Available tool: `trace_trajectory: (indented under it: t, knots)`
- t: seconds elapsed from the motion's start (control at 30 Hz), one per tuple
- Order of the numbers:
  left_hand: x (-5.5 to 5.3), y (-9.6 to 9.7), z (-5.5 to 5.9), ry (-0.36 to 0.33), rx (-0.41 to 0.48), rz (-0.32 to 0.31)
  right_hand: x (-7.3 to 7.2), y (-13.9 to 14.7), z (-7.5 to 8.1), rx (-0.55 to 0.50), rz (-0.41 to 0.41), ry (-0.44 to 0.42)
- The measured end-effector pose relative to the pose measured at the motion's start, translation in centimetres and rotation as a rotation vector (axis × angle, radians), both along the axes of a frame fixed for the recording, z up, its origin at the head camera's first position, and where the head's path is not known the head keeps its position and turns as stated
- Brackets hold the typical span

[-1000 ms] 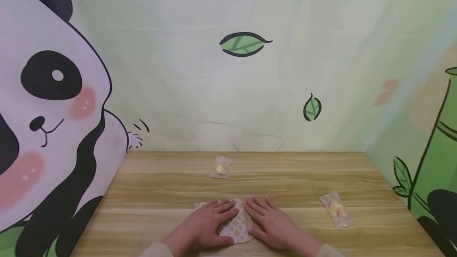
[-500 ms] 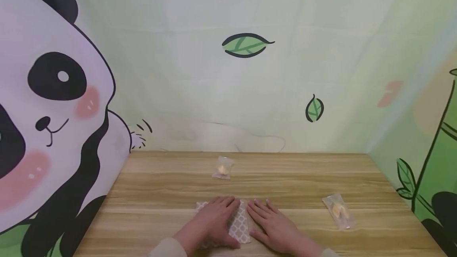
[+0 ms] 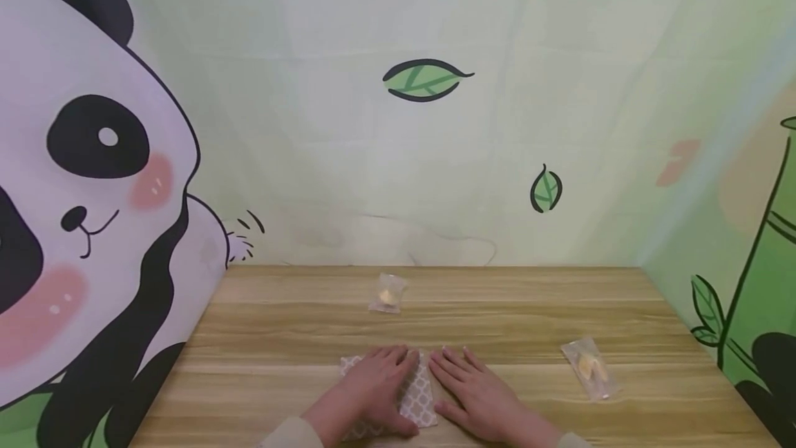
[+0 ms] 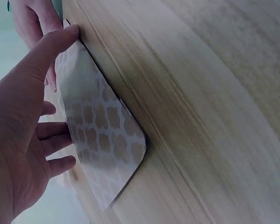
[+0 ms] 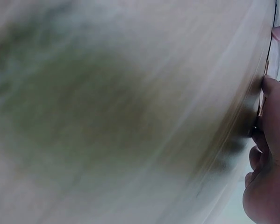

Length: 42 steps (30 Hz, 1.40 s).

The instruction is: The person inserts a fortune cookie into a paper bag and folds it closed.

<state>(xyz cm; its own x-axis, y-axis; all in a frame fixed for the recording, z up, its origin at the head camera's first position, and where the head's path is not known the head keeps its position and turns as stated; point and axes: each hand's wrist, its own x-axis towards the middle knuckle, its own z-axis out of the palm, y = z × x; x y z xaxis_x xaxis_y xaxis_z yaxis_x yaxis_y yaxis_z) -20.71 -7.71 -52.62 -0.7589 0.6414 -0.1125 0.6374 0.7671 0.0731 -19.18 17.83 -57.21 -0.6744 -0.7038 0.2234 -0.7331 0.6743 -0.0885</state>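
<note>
A flat, thin beige piece with a white lattice pattern (image 3: 418, 398) lies at the table's front middle; whether it is paper or cloth I cannot tell. Over it rests my left hand (image 3: 376, 386), fingers extended and thumb apart. In the left wrist view the left thumb (image 4: 67, 36) touches one edge of the patterned piece (image 4: 104, 121), and other fingertips reach its far edge. Just right of it, my right hand (image 3: 475, 393) lies with extended fingers beside the right edge. The right wrist view catches the right hand (image 5: 275, 144) only at its border; the left palm hides part of the pattern.
A small clear packet (image 3: 388, 294) with a yellowish piece inside lies toward the back of the wooden table (image 3: 280, 316). Another clear packet (image 3: 589, 368) with yellowish contents lies to the right. A panda-printed backdrop (image 3: 311, 123) rises behind the table.
The left hand has gone from lying flatter to a more arched pose, its thumb closer to the front right corner of the patterned piece. The right hand stays nearly still.
</note>
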Motion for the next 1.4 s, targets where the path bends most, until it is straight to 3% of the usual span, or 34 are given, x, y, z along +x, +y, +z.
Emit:
trace_trajectory:
  t: [0.27,0.5,1.07,1.4]
  knots:
    - [0.1,0.0,0.1,0.047,-0.004,-0.034,-0.2,0.1,0.1,0.007,0.025,0.030]
    - [0.2,-0.2,0.0,0.050,0.016,-0.046,-0.1,0.3,0.9,0.022,0.023,-0.024]
    - [0.8,1.0,-0.1,0.092,-0.020,0.020,-0.4,-0.3,0.1,0.013,-0.007,0.063]
    - [0.7,1.3,0.1,0.106,-0.054,-0.004,-0.7,-0.2,0.5,0.055,-0.009,0.011]
